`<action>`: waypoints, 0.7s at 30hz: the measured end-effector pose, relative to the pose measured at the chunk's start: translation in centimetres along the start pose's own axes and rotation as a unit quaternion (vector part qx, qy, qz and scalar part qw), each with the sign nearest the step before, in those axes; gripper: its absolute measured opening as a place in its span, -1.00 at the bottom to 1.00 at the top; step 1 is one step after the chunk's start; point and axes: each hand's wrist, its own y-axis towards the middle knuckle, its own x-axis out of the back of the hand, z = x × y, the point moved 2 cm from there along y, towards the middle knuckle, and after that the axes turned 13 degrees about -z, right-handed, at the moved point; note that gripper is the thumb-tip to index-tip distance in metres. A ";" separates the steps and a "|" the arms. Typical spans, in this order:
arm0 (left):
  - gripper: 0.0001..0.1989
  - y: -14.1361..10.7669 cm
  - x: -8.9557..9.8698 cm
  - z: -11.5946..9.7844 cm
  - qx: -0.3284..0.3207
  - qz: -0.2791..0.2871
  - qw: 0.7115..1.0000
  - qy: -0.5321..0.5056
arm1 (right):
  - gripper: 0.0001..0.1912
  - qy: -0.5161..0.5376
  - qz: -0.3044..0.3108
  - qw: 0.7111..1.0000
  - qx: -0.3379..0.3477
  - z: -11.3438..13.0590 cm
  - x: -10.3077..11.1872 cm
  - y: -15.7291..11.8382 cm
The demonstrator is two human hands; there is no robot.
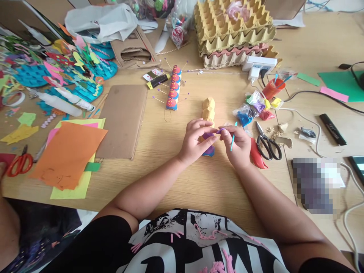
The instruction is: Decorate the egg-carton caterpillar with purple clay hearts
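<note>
My left hand (196,139) and my right hand (237,143) meet over a strip of egg carton cups (208,106), yellow at the far end and purple and blue at the near end. Between my fingertips is a small piece of purple clay (220,131), which my right hand pinches. A thin blue tool (233,137) also sits in my right hand, pointing upward. The fingers of my left hand are curved and spread, touching or nearly touching the clay. Beyond them stands a painted red and blue carton caterpillar (174,89) with pins along its sides.
Scissors (269,144), a red piece (257,155) and bagged clay (246,113) lie at the right. Egg trays (236,34) are stacked behind. Cardboard (122,121), orange paper (69,151) and glue bottles (57,103) lie left. A person's arm (8,223) shows at lower left.
</note>
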 end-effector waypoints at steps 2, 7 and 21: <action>-0.70 -0.2 -0.2 0.0 -0.001 -0.010 1.000 -0.010 | -0.59 -0.012 0.017 1.000 0.022 0.4 -0.1 0.0; -0.74 -0.2 -0.3 -0.1 0.001 -0.030 0.999 -0.034 | -0.59 -0.029 0.068 0.995 0.064 1.2 -0.3 0.2; -0.76 0.6 0.2 -0.8 -0.078 0.020 0.996 -0.023 | -0.42 -0.038 0.094 0.995 0.021 1.3 -0.1 0.3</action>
